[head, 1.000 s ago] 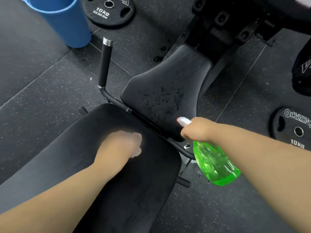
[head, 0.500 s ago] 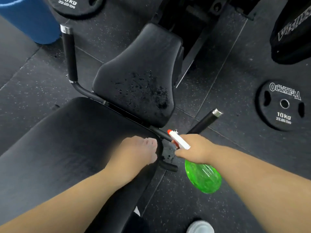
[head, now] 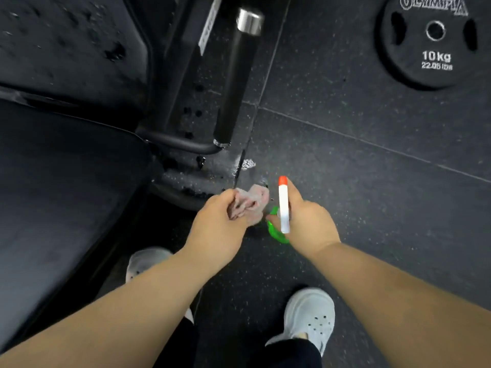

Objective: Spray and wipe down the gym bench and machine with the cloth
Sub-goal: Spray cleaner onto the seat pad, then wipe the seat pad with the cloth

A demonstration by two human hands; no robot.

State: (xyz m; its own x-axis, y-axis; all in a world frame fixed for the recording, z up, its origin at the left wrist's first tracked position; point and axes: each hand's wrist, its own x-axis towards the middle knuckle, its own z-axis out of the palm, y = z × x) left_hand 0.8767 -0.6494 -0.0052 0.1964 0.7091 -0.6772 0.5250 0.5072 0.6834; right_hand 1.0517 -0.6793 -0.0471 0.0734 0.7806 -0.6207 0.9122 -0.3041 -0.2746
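My left hand (head: 218,227) grips a crumpled pinkish cloth (head: 249,203) just off the right edge of the black bench pad (head: 61,197). My right hand (head: 308,221) holds the green spray bottle (head: 276,232), whose white head with a red nozzle (head: 283,205) points up and away; most of the bottle is hidden under the hand. The two hands are nearly touching above the floor. The black seat pad (head: 66,46) at top left carries droplets. A black handle bar with a chrome end cap (head: 236,75) stands beside it, above a wet metal base (head: 202,176).
A black 10 kg weight plate (head: 435,41) lies flat on the speckled rubber floor at top right. My feet in white perforated shoes (head: 310,314) stand below the hands, one partly under the bench. The machine frame (head: 183,62) runs between seat and handle.
The view swung right and down. My left hand left the bench pad and now shows the cloth beside the bottle. My right hand turned the spray bottle upright.
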